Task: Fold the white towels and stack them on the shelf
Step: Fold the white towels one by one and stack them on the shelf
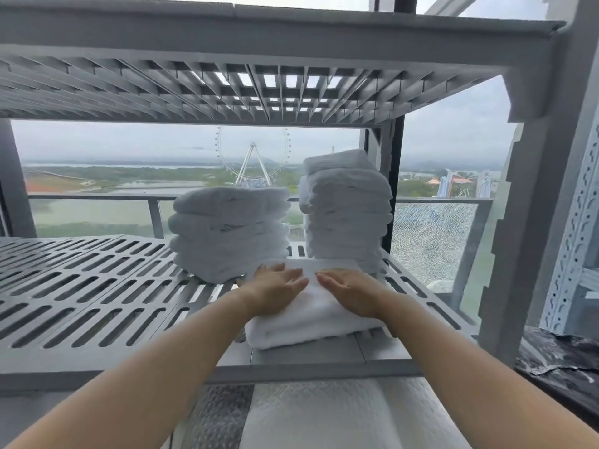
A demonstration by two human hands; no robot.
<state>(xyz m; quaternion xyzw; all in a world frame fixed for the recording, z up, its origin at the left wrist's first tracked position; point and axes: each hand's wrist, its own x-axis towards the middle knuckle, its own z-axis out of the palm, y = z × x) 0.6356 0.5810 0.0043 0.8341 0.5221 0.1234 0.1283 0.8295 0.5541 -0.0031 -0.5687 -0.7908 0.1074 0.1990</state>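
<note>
My left hand (278,288) and right hand (348,291) lie flat, fingers straight, on the folded towel (311,322) at the shelf (97,286) front, before two stacks (230,231). I should press evenly and slide it squarely back. My hands hide its top; the stacks' layers blur.

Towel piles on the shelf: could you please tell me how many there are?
3. A low stack at the back centre, a taller stack to its right, and a folded pile at the front edge under the left hand and right hand. More could hide behind them.
</note>
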